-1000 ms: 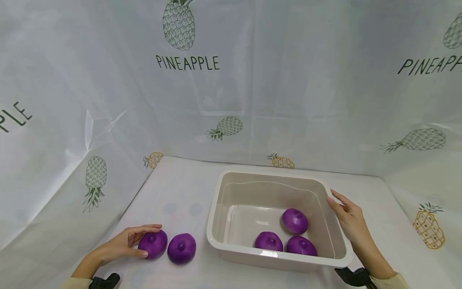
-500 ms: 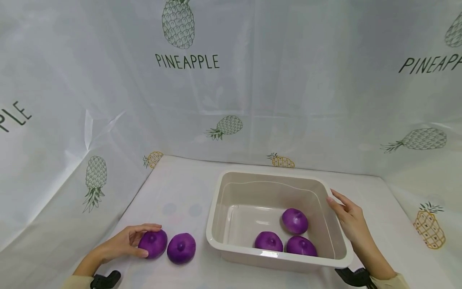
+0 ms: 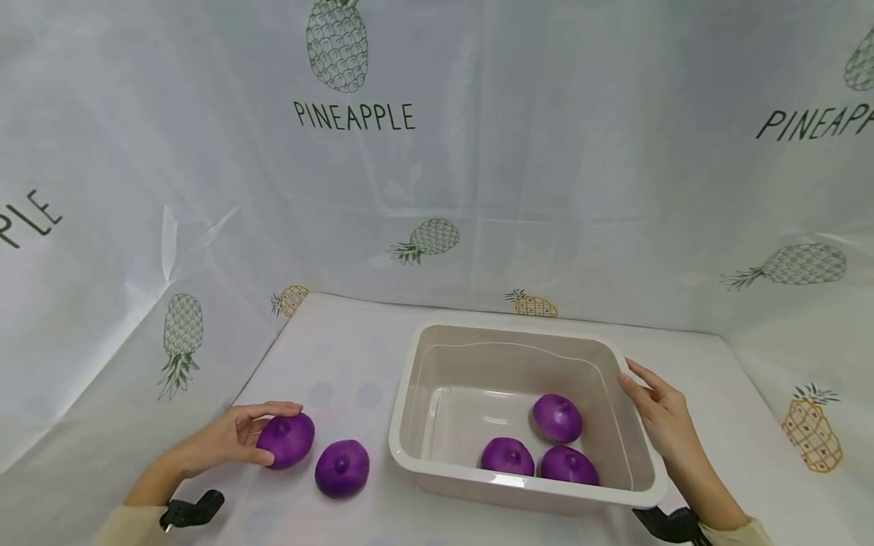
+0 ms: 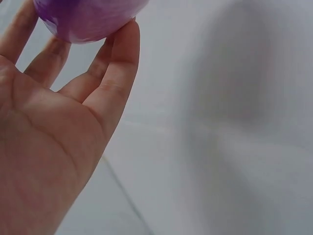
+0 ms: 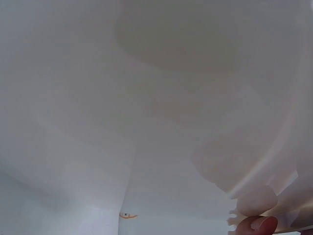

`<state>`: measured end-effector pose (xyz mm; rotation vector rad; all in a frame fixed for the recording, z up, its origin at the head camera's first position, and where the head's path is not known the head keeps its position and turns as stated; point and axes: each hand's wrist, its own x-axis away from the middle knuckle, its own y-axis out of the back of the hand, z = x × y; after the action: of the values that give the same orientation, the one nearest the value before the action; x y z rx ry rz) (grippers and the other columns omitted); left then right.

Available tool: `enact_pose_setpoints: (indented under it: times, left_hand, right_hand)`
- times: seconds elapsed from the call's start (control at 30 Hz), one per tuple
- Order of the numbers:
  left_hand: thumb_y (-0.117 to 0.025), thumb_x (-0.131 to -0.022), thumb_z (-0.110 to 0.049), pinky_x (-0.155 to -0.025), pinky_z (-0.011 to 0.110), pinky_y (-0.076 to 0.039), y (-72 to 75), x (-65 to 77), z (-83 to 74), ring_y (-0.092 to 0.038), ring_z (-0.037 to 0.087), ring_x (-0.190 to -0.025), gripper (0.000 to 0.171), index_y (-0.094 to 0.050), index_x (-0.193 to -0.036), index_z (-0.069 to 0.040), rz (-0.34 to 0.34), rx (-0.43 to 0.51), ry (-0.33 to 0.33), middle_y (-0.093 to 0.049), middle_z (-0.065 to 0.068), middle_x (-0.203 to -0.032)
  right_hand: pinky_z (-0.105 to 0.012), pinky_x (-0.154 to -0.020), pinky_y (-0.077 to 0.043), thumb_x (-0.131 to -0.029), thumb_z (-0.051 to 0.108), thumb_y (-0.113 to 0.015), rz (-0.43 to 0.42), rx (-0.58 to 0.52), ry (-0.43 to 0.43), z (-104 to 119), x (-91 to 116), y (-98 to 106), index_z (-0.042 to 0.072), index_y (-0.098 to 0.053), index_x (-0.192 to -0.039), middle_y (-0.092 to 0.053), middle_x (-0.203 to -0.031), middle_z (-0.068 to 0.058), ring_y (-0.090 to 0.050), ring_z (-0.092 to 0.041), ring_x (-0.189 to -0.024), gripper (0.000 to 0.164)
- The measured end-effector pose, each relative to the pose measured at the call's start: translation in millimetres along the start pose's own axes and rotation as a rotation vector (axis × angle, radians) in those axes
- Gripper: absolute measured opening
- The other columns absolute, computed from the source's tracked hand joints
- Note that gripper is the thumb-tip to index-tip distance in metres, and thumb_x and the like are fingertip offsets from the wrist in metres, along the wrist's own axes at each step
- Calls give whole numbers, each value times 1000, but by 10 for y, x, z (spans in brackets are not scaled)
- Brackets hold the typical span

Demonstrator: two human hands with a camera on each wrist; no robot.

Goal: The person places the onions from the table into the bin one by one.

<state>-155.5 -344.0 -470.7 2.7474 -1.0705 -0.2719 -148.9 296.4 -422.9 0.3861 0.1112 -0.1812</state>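
My left hand point(image 3: 221, 440) grips a purple onion point(image 3: 286, 440), thumb on the near side and fingers on the far side. Its pale pinkish underside shows above the palm in the left wrist view, where the onion point(image 4: 90, 17) is cut off by the top edge. A second purple onion point(image 3: 342, 469) sits on the table just right of it. My right hand point(image 3: 661, 415) holds the right rim of a beige plastic bin point(image 3: 508, 493), thumb on the rim. In the right wrist view, fingertips point(image 5: 257, 225) show at the bin's edge. Three purple onions point(image 3: 558, 418) lie inside the bin, towards its right.
A white cloth covers the table point(image 3: 348, 341). Behind and at the sides hangs a pale curtain point(image 3: 546, 189) printed with pineapples. Each wrist wears a black strap mount point(image 3: 193, 509).
My left hand has moved the onion a little up and away from the near edge, widening its gap to the second onion. The right hand and bin stay in place.
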Motion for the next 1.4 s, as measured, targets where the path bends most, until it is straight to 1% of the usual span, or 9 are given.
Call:
enact_pose_setpoints:
  times: [0.13, 0.27, 0.47, 0.63, 0.73, 0.83, 1.0, 1.2, 1.4]
  left_hand:
    - [-70, -84, 13, -107, 22, -39, 47, -141, -201, -39, 7, -139, 62, -46, -142, 8, 29, -17, 0, -41, 19, -152]
    - [-70, -84, 14, -108, 25, -39, 78, -338, -444, -39, 12, -140, 62, -49, -141, 6, 82, -45, -13, -40, 17, -152]
    - [-72, -83, 13, -107, 30, -42, 97, -739, -863, -42, 21, -138, 61, -51, -140, 4, 190, -128, -110, -42, 20, -149]
    - [-76, -81, 11, -105, 37, -45, 52, -1069, -1209, -44, 27, -136, 62, -56, -138, -2, 224, -171, -101, -42, 18, -149]
    - [-78, -79, 9, -104, 41, -46, 8, -1282, -1345, -44, 31, -135, 63, -58, -137, -3, 267, -188, -127, -43, 17, -148]
    - [-80, -78, 9, -104, 45, -45, -47, -1511, -1432, -42, 34, -136, 63, -58, -136, -3, 329, -175, -161, -43, 20, -147]
    - [-82, -77, 5, -107, 46, -43, -180, -1862, -1547, -40, 33, -138, 64, -60, -136, -4, 416, -175, -175, -42, 23, -148]
    - [-84, -78, -3, -109, 45, -40, -373, -2215, -1634, -40, 27, -139, 62, -61, -136, -5, 532, -235, -154, -47, 13, -148]
    - [-85, -77, -3, -105, 44, -44, -602, -2565, -1619, -42, 22, -138, 61, -62, -134, -3, 677, -245, -129, -50, 6, -147]
  right_hand:
    - [-33, -58, -60, -104, 29, -54, 0, 0, -2, 4, -2, -2, -6, -42, -146, -74, -101, -12, -70, -9, -73, 56]
    - [-33, -58, -60, -104, 28, -55, 2, 1, 0, 8, -2, -8, -6, -42, -146, -73, -103, -18, -70, -9, -73, 56]
    - [-32, -59, -59, -104, 28, -54, 1, 10, 2, 13, -18, -14, -6, -42, -146, -73, -104, -18, -70, -8, -74, 56]
    - [-32, -57, -59, -104, 24, -55, 4, 0, -7, 3, -27, -21, -7, -42, -146, -71, -103, -24, -70, -9, -72, 54]
    - [-31, -57, -59, -105, 23, -54, 9, 4, -9, 0, -32, -21, -6, -41, -147, -70, -104, -26, -70, -9, -72, 54]
    - [-31, -58, -59, -105, 23, -54, 11, 11, -8, 2, -33, -18, -6, -40, -147, -69, -105, -28, -69, -8, -72, 53]
    - [-31, -57, -59, -105, 22, -54, 6, 20, -12, 3, -37, -10, -6, -40, -148, -69, -104, -30, -69, -8, -71, 53]
    - [-31, -57, -59, -105, 23, -54, 13, 19, -16, -4, -30, -6, -6, -39, -148, -67, -106, -32, -69, -9, -71, 54]
    - [-32, -57, -59, -105, 25, -53, 15, 22, -14, -14, -9, -5, -7, -39, -148, -68, -104, -31, -70, -10, -71, 56]
